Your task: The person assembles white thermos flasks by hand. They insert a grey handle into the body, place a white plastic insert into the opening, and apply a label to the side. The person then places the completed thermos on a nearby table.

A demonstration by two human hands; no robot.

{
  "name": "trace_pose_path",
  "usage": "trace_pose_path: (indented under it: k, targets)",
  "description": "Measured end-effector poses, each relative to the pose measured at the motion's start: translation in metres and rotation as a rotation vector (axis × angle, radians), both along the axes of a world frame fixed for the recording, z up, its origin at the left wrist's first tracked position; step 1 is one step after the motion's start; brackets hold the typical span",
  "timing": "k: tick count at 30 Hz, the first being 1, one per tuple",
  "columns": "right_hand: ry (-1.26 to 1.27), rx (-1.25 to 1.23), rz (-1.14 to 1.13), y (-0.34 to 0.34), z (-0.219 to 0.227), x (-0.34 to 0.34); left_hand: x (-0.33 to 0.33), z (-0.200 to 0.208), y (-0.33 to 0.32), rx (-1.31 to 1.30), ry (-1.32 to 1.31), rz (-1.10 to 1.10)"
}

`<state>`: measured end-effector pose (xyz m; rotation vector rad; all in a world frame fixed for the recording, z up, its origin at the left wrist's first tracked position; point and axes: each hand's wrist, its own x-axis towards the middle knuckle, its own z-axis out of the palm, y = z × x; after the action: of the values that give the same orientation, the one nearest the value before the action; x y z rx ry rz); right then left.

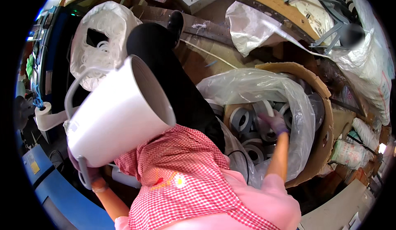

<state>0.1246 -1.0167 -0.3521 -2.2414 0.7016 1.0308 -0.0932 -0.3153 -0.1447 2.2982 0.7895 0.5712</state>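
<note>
Bucket (117, 116) ×1: gripped, left hand (93, 174) | grey ring (261, 106) ×1: gripped, right hand (277, 123)

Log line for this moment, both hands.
left hand: holding tilted white bucket | right hand: among grey rings | rings in: plastic-lined cardboard box

The one fisheye view looks steeply down from the person's head, so close that the red-and-white checked cloth apron (177, 197) fills the lower middle. The tapered white plastic bucket (119, 114) looms near the lens at left; the curved brown cardboard box (326, 143) sits farther off, right of centre.
</note>
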Motion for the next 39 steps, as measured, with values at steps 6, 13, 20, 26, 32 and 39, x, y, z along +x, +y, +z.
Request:
trace_pose_path:
  k: [6,13,20,26,32,39]
  targets:
    - [-0.534,1.074,-0.138,0.155,0.18,0.061,0.043,-0.031,-0.032,-0.152,-0.017,-0.142]
    - [-1.449,0.932,0.576,0.295,0.203,0.098,0.061,-0.04,-0.017,-0.697,-0.16,-0.123]
    - [-1.439,0.925,0.944,0.291,0.228,0.095,0.055,-0.078,0.007,-1.454,-0.002,-0.11]
    - [-0.548,0.991,0.227,0.322,0.222,0.142,0.122,0.037,-0.001,-0.536,-0.529,-0.194]
    - [-1.281,1.134,1.182,0.364,0.299,0.143,0.04,-0.001,0.1,-1.3,-0.421,-0.015]
    - [-1.023,1.185,0.512,0.448,0.24,0.161,0.089,0.088,0.034,0.566,-0.571,-0.259]
